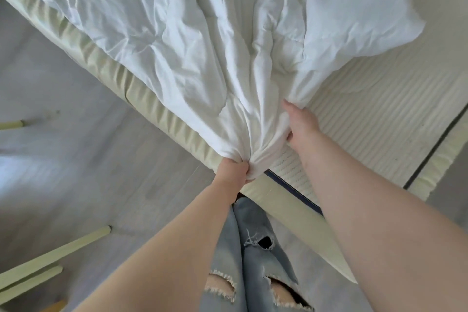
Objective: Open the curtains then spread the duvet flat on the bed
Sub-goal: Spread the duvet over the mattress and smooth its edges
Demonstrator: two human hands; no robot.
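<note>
A white, crumpled duvet [192, 40] lies across the bed [374, 109], bunched toward the near edge and leaving the ribbed mattress bare on the right. My left hand [234, 170] grips a gathered end of the duvet at the bed's edge. A little farther up and to the right, my right hand [300, 124] grips the duvet's edge, its fingers tucked into the fabric. No curtains are in view.
The pale green bed frame [106, 66] runs diagonally from upper left to lower right. Grey wood floor [76, 159] lies to the left, with pale green furniture legs [50, 256] at the lower left. My legs in ripped jeans [253, 248] stand against the bed's edge.
</note>
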